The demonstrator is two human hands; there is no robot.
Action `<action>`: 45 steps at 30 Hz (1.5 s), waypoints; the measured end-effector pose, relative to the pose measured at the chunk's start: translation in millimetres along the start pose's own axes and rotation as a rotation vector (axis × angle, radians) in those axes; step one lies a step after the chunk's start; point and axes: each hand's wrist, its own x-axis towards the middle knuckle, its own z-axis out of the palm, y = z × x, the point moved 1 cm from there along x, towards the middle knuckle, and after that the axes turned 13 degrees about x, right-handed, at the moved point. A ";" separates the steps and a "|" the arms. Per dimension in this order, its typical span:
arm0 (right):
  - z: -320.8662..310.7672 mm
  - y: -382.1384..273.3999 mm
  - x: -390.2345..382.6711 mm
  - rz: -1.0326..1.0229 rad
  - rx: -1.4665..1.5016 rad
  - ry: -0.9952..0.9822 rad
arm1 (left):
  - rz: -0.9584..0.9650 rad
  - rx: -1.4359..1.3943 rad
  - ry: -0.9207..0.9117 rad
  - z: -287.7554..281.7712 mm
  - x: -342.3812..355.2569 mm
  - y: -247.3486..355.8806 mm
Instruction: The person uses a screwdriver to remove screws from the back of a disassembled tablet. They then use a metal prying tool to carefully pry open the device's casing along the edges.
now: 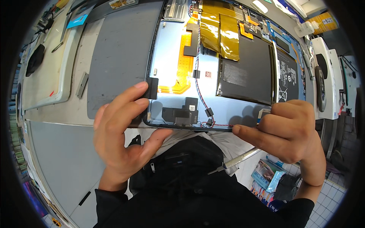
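An opened tablet-like device [205, 91] shows black battery packs [245, 70], yellow tape [228, 34], orange flat cables and thin twisted wires [197, 87]. My left hand [125, 133] grips its near-left corner, fingertips at the left edge and thumb beneath the front edge. My right hand [285, 133] is curled around a slim silver screwdriver-like tool [239, 157], whose tip points down-left over my lap. The index fingertip of that hand touches the device's near edge beside the red wire; what lies under the curled fingers is hidden.
A grey mat [110, 45] lies under the device. A white tray [47, 76] and a small metal block [81, 85] are at left. At right are a bottle [304, 28], a grey handheld tool [321, 89] and white equipment. Packages [266, 174] lie below the bench.
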 end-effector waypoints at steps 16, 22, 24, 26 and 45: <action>7.9 0.7 0.9 -0.043 -0.014 0.043 | -0.004 0.033 -0.024 -1.7 0.5 1.3; 0.4 4.5 -16.3 -0.015 0.013 0.079 | -0.027 0.017 -0.038 -1.5 0.4 2.2; -2.9 3.9 -20.9 0.006 -0.002 0.062 | -0.034 0.009 -0.039 -1.2 -0.1 2.5; -5.0 2.7 -25.4 0.029 -0.011 0.049 | -0.038 0.006 -0.039 -0.9 -0.2 3.4; 12.0 -4.0 -17.2 0.049 -0.021 0.103 | -0.035 0.011 -0.029 -0.8 1.1 6.2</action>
